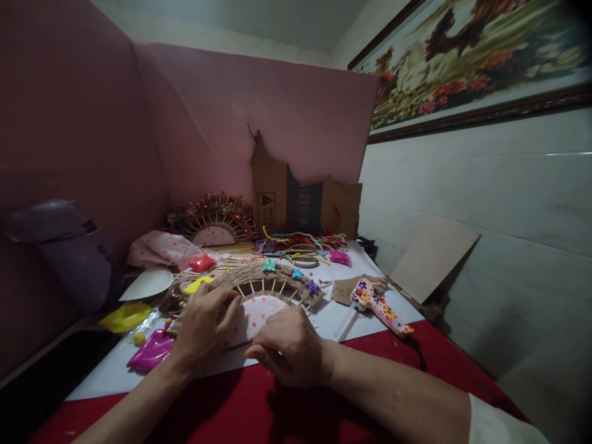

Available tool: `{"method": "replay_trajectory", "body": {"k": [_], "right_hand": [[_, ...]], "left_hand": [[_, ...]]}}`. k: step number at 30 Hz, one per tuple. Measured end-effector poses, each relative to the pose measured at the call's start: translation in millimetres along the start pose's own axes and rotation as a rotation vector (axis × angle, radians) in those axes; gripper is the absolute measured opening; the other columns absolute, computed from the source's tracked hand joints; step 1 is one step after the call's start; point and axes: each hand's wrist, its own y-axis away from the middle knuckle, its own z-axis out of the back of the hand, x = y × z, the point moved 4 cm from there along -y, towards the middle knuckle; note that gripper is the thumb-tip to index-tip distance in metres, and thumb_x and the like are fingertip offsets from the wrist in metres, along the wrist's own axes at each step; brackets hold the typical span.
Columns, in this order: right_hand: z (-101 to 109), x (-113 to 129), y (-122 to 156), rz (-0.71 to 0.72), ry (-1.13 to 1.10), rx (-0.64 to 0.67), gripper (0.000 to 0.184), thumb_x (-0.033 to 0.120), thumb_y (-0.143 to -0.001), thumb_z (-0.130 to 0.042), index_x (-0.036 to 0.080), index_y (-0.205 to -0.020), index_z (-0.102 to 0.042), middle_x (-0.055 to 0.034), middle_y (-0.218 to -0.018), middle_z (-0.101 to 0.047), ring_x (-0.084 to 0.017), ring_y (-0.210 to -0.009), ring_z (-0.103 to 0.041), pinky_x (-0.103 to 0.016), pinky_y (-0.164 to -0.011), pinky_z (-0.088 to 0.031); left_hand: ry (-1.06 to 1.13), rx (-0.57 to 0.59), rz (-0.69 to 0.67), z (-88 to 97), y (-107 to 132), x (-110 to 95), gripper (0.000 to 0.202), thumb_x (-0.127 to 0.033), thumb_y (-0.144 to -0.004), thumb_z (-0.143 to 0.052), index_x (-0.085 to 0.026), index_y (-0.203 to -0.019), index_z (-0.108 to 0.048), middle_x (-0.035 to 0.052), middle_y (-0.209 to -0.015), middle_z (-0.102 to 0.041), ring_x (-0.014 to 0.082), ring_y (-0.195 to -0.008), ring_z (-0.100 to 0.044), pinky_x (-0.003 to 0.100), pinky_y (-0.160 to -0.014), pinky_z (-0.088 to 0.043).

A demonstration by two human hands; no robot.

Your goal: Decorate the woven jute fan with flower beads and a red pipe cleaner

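A half-round fan craft [260, 317] of thin sticks, brown twine and pink-dotted white fabric lies on the white sheet in front of me. Teal, blue and purple flower shapes [296, 273] sit along its twine arc on the right. My left hand [203, 324] is curled over the fan's left end, hiding that part. At the fan's lower right edge is my right hand [291, 345], its fingers folded and thumb tucked close; anything between them is hidden. A magenta clay packet [151, 351] lies left of my left wrist, near a yellow packet [126, 317].
A second decorated fan [213, 234] stands behind. Pipe cleaners [305, 240] and scissors [300, 259] lie before a cardboard piece [272, 191]. To the right rests a flower-patterned glue gun [379, 306] with its cord. Red cloth [222, 407] covers the table's front.
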Motion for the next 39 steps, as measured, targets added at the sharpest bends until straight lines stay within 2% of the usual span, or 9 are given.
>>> {"method": "replay_trajectory", "body": {"k": [5, 10, 18, 21, 27, 33, 39], "right_hand": [[3.2, 0.3, -1.3, -0.007, 0.0, -0.012, 0.038, 0.032, -0.092, -0.035, 0.016, -0.063, -0.055, -0.001, -0.052, -0.058, -0.01, -0.049, -0.052, -0.025, -0.05, -0.036], [7.3, -2.0, -2.6, -0.049, 0.018, -0.021, 0.031, 0.026, -0.09, -0.037, 0.016, -0.066, -0.054, -0.0012, -0.055, -0.056, -0.011, -0.05, -0.049, -0.025, -0.051, -0.036], [13.4, 0.5, -5.0, -0.089, -0.067, -0.103, 0.014, 0.016, -0.085, -0.042, 0.014, -0.085, -0.055, -0.0028, -0.065, -0.06, -0.011, -0.054, -0.051, -0.025, -0.055, -0.041], [14.6, 1.4, -5.2, -0.084, -0.075, -0.116, 0.013, 0.012, -0.083, -0.042, 0.015, -0.089, -0.054, -0.0036, -0.068, -0.062, -0.011, -0.057, -0.052, -0.025, -0.056, -0.041], [13.0, 1.4, -4.7, -0.08, -0.072, -0.088, 0.009, 0.012, -0.08, -0.044, 0.017, -0.083, -0.051, -0.0009, -0.063, -0.058, -0.011, -0.054, -0.048, -0.026, -0.054, -0.039], [13.4, -2.2, -4.2, -0.154, -0.136, -0.145, 0.011, 0.012, -0.077, -0.046, 0.019, -0.085, -0.047, -0.0049, -0.078, -0.057, -0.016, -0.076, -0.053, -0.03, -0.067, -0.045], [11.3, -3.9, -3.1, -0.226, -0.121, -0.136, 0.017, 0.01, -0.073, -0.046, 0.02, -0.086, -0.043, -0.0038, -0.077, -0.053, -0.016, -0.072, -0.05, -0.028, -0.059, -0.043]], "left_hand": [[-0.01, 0.044, 0.007, -1.6, 0.7, -1.4, 0.023, -0.03, -0.085, -0.045, -0.019, -0.074, -0.062, 0.0038, -0.075, -0.063, 0.0217, -0.08, -0.049, 0.037, -0.075, -0.036], [-0.021, 0.017, 0.011, -0.3, 0.8, -0.8, 0.021, -0.029, -0.084, -0.047, -0.019, -0.076, -0.063, 0.0044, -0.074, -0.061, 0.0218, -0.079, -0.048, 0.035, -0.072, -0.037], [-0.009, 0.037, 0.028, 0.8, 2.7, -3.7, 0.021, -0.027, -0.084, -0.046, -0.018, -0.073, -0.061, 0.0043, -0.072, -0.06, 0.0214, -0.079, -0.047, 0.035, -0.072, -0.037], [0.002, 0.032, 0.044, -0.7, 2.4, -3.4, 0.025, -0.03, -0.086, -0.044, -0.019, -0.07, -0.06, 0.0037, -0.071, -0.059, 0.0209, -0.078, -0.047, 0.036, -0.074, -0.036], [-0.006, 0.021, 0.057, -1.4, 2.5, -3.2, 0.024, -0.03, -0.085, -0.044, -0.019, -0.071, -0.061, 0.0039, -0.071, -0.059, 0.0214, -0.079, -0.047, 0.036, -0.073, -0.036], [-0.015, 0.026, 0.049, 1.2, 2.9, -7.9, 0.021, -0.025, -0.083, -0.046, -0.018, -0.07, -0.061, 0.0038, -0.07, -0.059, 0.0218, -0.078, -0.047, 0.035, -0.072, -0.036], [-0.01, 0.03, 0.04, 1.7, 1.9, -10.0, 0.02, -0.025, -0.082, -0.046, -0.019, -0.071, -0.061, 0.0035, -0.07, -0.059, 0.021, -0.077, -0.048, 0.035, -0.071, -0.036]]}}
